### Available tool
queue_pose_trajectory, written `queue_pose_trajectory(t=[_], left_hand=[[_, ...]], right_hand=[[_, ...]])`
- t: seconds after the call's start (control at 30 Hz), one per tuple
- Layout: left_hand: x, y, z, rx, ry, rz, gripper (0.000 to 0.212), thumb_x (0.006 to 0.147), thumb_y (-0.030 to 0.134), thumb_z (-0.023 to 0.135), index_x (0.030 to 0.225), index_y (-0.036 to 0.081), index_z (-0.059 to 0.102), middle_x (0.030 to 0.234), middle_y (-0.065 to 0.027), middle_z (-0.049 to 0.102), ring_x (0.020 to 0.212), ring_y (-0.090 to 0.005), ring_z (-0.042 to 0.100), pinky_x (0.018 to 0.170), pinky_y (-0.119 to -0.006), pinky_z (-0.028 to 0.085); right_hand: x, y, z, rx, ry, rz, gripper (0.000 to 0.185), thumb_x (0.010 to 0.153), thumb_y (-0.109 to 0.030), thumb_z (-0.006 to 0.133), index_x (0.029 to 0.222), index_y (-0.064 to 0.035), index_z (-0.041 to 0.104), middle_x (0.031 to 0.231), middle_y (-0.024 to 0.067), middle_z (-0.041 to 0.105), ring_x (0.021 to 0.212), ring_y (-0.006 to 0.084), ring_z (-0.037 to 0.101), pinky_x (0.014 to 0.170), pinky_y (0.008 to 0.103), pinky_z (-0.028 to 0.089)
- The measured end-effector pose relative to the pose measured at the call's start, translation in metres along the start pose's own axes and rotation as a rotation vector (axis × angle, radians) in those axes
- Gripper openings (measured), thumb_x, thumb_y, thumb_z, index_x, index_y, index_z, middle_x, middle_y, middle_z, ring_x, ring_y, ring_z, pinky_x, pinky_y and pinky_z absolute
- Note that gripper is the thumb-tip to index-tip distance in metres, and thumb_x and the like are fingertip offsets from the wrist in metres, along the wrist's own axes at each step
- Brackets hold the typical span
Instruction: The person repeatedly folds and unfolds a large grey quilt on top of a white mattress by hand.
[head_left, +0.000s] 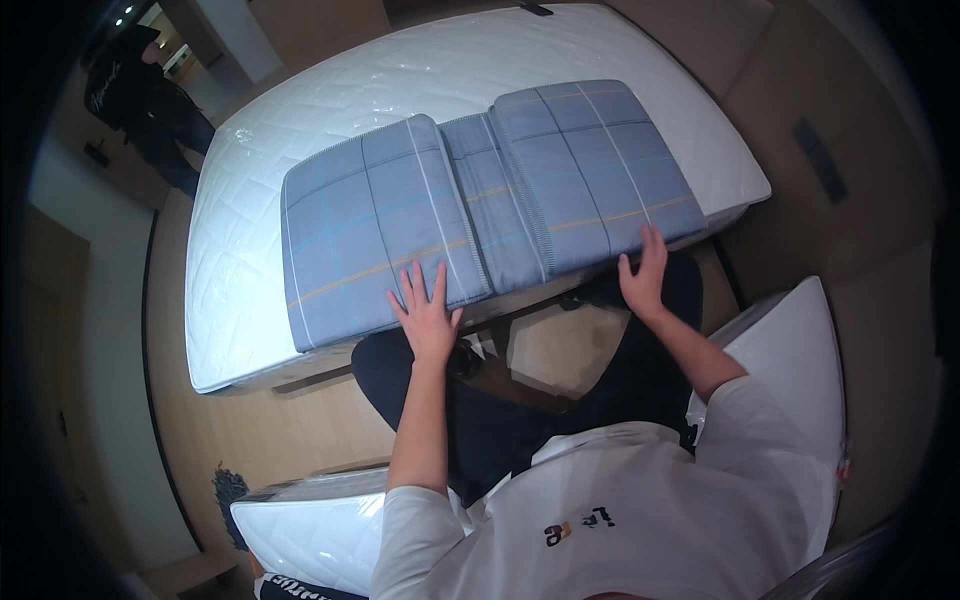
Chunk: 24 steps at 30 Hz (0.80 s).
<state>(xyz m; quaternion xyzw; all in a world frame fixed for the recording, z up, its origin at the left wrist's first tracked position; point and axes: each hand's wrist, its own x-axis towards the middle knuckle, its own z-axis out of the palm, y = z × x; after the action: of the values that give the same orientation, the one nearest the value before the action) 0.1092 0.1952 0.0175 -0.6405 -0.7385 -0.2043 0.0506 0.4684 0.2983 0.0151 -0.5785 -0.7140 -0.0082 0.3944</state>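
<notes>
A grey-blue plaid quilt (375, 217), with white, dark, yellow and light-blue lines, lies folded on a white mattress (240, 247) wrapped in clear plastic. Its two side parts are folded in towards a narrow lower strip in the middle. My left hand (429, 315) rests with spread fingers on the near edge of the left folded part. At the near edge of the right folded part is my right hand (645, 277), its fingers apart and the fingertips on or just over the fabric. Neither hand grasps anything.
I sit on another plastic-wrapped mattress (315, 525), which also shows at my right. A person (150, 105) in dark clothes stands beyond the bed's far left corner. A dark flat object (536, 9) lies at the bed's far edge. A grey shaggy thing (231, 504) is at lower left.
</notes>
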Motion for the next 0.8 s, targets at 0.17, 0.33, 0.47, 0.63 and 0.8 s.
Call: queue_pose_trajectory(t=[0.17, 0.33, 0.47, 0.63, 0.8], left_hand=[[-0.018, -0.018, 0.003, 0.121, -0.008, -0.145, 0.095, 0.063, 0.021, 0.079, 0.144, 0.022, 0.03, 0.149, -0.0176, 0.025, 0.138, -0.0379, 0.021, 0.109, -0.06, 0.014], [-0.013, -0.015, -0.004, 0.07, 0.015, -0.156, 0.094, 0.064, 0.016, 0.077, 0.144, 0.024, 0.03, 0.148, -0.0192, 0.025, 0.137, -0.041, 0.021, 0.108, -0.063, 0.013], [0.004, -0.005, 0.005, 0.018, 0.036, -0.073, 0.092, 0.063, 0.014, 0.075, 0.143, 0.03, 0.032, 0.146, -0.0178, 0.029, 0.136, -0.0415, 0.023, 0.107, -0.064, 0.013], [0.034, 0.055, 0.055, -0.184, 0.104, 0.054, 0.083, 0.067, 0.008, 0.066, 0.14, 0.033, 0.038, 0.143, -0.0172, 0.034, 0.136, -0.042, 0.023, 0.106, -0.065, 0.01], [0.063, 0.124, 0.071, -0.323, -0.137, 0.002, 0.055, 0.088, 0.019, 0.044, 0.142, 0.019, 0.036, 0.148, -0.015, 0.029, 0.141, -0.0381, 0.013, 0.109, -0.064, 0.007]], right_hand=[[0.024, 0.021, 0.009, 1.058, 0.084, 1.209, 0.055, 0.083, -0.028, 0.07, 0.125, -0.0043, 0.044, 0.126, 0.0101, 0.048, 0.115, 0.0235, 0.047, 0.099, 0.034, 0.036], [0.072, 0.061, 0.001, 1.512, -0.053, 1.093, 0.042, 0.08, -0.013, 0.069, 0.118, -0.0084, 0.05, 0.112, 0.0072, 0.056, 0.1, 0.0213, 0.057, 0.088, 0.0348, 0.047], [0.146, -0.017, -0.046, 0.998, 0.051, 0.431, 0.069, 0.079, -0.002, 0.063, 0.138, 0.0003, 0.028, 0.136, 0.0136, 0.04, 0.122, 0.0263, 0.044, 0.102, 0.0359, 0.036], [0.195, -0.143, -0.068, 0.498, -0.159, -0.28, 0.067, 0.077, 0.0, 0.057, 0.137, 0.0044, 0.028, 0.133, 0.0189, 0.043, 0.121, 0.0266, 0.046, 0.102, 0.0353, 0.037], [0.134, -0.269, -0.004, 0.1, -0.342, -0.851, 0.047, 0.06, 0.006, 0.061, 0.102, -0.0096, 0.049, 0.14, 0.0131, 0.044, 0.131, 0.0406, 0.034, 0.105, 0.0561, 0.027]])
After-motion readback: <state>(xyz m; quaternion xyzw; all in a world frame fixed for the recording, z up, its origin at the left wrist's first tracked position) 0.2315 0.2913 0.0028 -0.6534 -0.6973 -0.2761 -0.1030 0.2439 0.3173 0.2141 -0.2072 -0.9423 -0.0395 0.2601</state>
